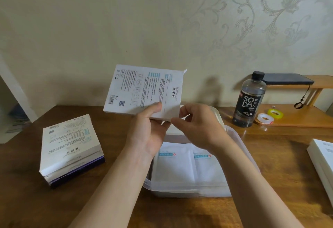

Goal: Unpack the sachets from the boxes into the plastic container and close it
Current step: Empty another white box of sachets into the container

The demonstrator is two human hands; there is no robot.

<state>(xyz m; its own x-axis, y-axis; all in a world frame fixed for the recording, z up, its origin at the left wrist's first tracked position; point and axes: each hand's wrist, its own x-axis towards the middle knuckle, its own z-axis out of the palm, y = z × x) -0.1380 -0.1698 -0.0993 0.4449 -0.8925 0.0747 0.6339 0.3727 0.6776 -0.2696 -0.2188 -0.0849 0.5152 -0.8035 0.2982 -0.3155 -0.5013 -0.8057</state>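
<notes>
My left hand [149, 130] grips a flat white box [142, 90] with printed text by its near right corner, held up above the table. At that same corner my right hand [194, 123] has its fingers curled and its fingertips at the box's end; what they pinch is hidden. Below both hands sits the clear plastic container [241, 148], open, with two white sachets [191, 166] lying flat side by side inside. A stack of three flat boxes [70, 148] rests on the table at the left.
A dark soda bottle [249, 99] stands behind the container on the right. Two tape rolls [270, 116] lie on a low wooden shelf [306, 117], with a dark phone [288, 78] on its upper tier. Another white box [322, 157] lies at the right edge.
</notes>
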